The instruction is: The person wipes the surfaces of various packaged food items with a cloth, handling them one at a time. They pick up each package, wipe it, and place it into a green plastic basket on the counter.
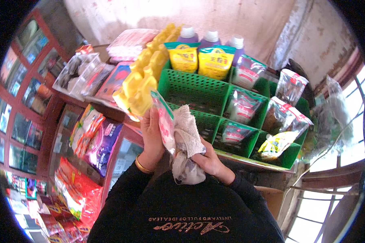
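My left hand [151, 135], with a gold bangle at its wrist, is closed on a clear plastic packet [163, 125] with a green top and a red-and-white label. The packet stands upright in front of my chest. In my right hand [211, 162] is a crumpled beige cloth [187, 129], bunched up against the packet's face; its lower part hangs down, greyish and stained. Just beyond both hands stands a green divided crate [194, 76] with perforated walls. Its right compartments hold similar clear packets [242, 107] with green tops.
Yellow bottles [136, 91] line the crate's left side. Yellow packets [216, 61] and purple white-capped bottles [211, 37] stand behind it. White-topped packets [290, 87] fill its right end. At left are a clear tub [75, 75], bagged goods [81, 190] and a red-framed glass cabinet [28, 95].
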The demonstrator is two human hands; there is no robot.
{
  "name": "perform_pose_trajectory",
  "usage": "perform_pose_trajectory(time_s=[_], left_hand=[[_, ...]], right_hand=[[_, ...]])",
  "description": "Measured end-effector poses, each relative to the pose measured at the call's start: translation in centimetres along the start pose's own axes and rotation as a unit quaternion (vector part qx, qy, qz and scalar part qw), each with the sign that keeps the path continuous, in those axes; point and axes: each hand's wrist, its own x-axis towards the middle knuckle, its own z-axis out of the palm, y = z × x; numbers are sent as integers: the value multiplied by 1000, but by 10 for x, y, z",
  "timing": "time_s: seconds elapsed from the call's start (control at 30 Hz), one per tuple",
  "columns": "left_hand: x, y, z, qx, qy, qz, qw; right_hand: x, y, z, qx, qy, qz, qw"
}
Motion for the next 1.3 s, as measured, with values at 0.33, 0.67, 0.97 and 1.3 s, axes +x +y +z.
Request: perform_pose_trajectory(time_s=[0.33,0.67,0.97,1.3], left_hand=[[66,-23,82,83,-38,48,995],[152,-93,193,67,-150,143,976],[157,-159,226,310,-263,202,891],[163,-139,225,314,-385,-80,864]], right_hand=[[-39,2,-42,210,102,70,970],[-54,-5,-50,202,141,65,967],[-67,4,-67,234,180,32,955],[-63,4,-72,260,171,61,949]])
